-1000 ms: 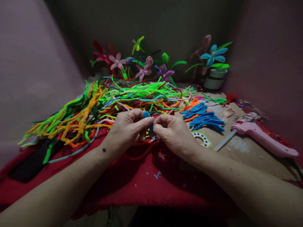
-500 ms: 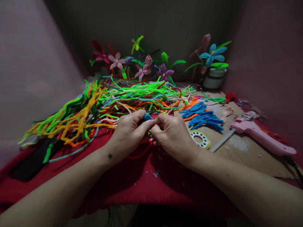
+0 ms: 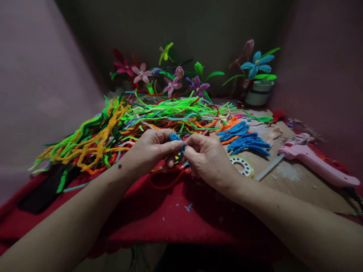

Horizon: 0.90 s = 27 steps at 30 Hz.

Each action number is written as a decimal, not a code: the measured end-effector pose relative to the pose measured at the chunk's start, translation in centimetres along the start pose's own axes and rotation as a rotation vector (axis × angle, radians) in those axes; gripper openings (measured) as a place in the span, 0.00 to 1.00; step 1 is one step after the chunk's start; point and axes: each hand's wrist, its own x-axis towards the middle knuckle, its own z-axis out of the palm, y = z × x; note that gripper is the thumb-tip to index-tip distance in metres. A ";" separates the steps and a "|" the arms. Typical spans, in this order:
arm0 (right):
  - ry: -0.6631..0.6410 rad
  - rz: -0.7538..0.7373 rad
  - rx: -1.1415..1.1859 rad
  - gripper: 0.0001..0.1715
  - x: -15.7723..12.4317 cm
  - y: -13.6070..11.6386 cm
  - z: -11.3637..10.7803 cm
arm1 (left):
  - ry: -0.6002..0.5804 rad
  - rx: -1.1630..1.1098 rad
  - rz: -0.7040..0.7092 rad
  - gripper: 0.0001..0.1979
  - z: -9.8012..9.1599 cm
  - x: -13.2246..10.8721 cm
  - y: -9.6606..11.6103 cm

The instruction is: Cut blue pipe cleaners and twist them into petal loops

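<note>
A short length of blue pipe cleaner (image 3: 176,139) is pinched between my two hands at the middle of the view. Thumb and forefinger of my left hand (image 3: 157,142) close on it from one side. My right hand (image 3: 205,153) grips its other end with curled fingers, which hide part of it. Just below the hands, a pair of red-handled scissors (image 3: 166,179) lies on the red cloth (image 3: 159,223), partly covered by the fingers. Right of my hands rests a pile of blue looped pipe-cleaner petals (image 3: 246,143).
A heap of green and orange pipe cleaners (image 3: 176,109) spreads behind and left. On the cardboard (image 3: 300,189) at right lie a tape roll (image 3: 248,170) and a pink glue gun (image 3: 309,155). Pipe-cleaner flowers (image 3: 171,85) and a white pot (image 3: 258,94) stand at the back.
My left hand has shifted slightly up and its grip has changed, so more of the blue pipe cleaner and the scissors' handle shows. The whole view has drifted a little.
</note>
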 end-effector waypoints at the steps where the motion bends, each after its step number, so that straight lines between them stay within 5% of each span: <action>1: -0.039 0.080 0.104 0.07 0.2 0.0 0.0 | -0.008 -0.008 -0.005 0.10 -0.2 0.1 -0.1; 6: -0.115 0.301 0.385 0.04 0.6 0.2 -0.3 | 0.040 0.001 -0.030 0.10 -0.1 0.1 0.0; 13: -0.118 0.280 0.437 0.07 0.6 0.1 -0.5 | 0.140 -0.030 -0.004 0.09 0.4 -0.2 0.3; 19: -0.244 0.282 0.429 0.10 0.7 0.2 -0.8 | 0.091 -0.160 -0.020 0.08 -0.2 0.1 -0.7; 27: -0.083 0.247 0.280 0.12 0.6 -0.1 -0.1 | 0.284 -0.230 0.009 0.08 1.2 0.2 -1.6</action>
